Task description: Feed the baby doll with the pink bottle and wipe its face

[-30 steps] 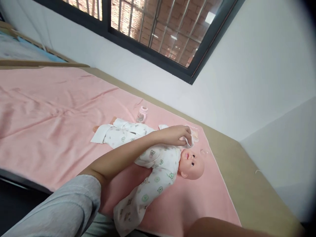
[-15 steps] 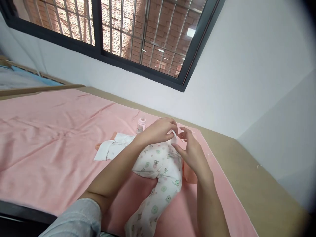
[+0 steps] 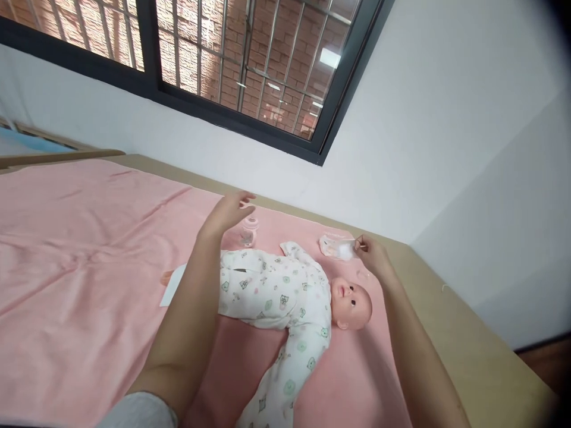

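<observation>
the sole view, head-worn, looks forward and down from near above the doll point(image 3: 267, 288), which lies at six o'clock; it is tilted, so the window frame point(image 3: 232, 120) slopes from ten o'clock down towards one.

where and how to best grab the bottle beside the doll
Likely around the clear body of the bottle, just under its pink collar, from above: it appears upright, the doll lies along its near side, and the left hand hangs open close by.

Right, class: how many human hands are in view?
2. The bare left hand is near the clear, pink-topped bottle; the bare right hand is at the clear-and-white packet. No other shows.
</observation>
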Tool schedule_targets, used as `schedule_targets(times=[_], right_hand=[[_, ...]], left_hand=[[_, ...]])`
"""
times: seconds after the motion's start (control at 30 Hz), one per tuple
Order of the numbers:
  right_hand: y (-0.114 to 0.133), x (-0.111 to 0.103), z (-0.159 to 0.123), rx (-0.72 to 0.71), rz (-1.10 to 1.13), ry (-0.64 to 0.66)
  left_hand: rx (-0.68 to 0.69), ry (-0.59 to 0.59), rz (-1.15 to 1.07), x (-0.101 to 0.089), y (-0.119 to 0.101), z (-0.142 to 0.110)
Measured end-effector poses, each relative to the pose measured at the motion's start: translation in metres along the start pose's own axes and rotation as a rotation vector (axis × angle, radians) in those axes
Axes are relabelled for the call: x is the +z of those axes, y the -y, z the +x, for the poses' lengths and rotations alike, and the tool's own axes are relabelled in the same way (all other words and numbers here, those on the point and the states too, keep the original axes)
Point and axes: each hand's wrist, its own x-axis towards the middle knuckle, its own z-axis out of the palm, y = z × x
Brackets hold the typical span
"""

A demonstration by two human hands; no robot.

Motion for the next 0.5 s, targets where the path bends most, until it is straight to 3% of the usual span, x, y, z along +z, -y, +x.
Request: schedule_targets(times=[0.1, 0.17, 0.33, 0.5], right_hand=[[-0.033, -0.006, 0.021, 0.117, -0.075, 0.117], [-0.051, -0.006, 0.031, 0.19, -0.093, 0.146], [-0.077, 0.011, 0.052, 0.277, 0.02, 0.105], [-0.084, 0.037, 0.072, 0.309, 0.243, 0.121]], left_hand=[[-0.242, 0.027, 0.064, 0.002, 0.026, 0.008], [-0.321, 0.063, 0.079, 0.006, 0.036, 0.011], [-0.367, 0.132, 0.108, 0.015, 0.047, 0.016], [-0.344, 0.191, 0.135, 0.023, 0.053, 0.019]])
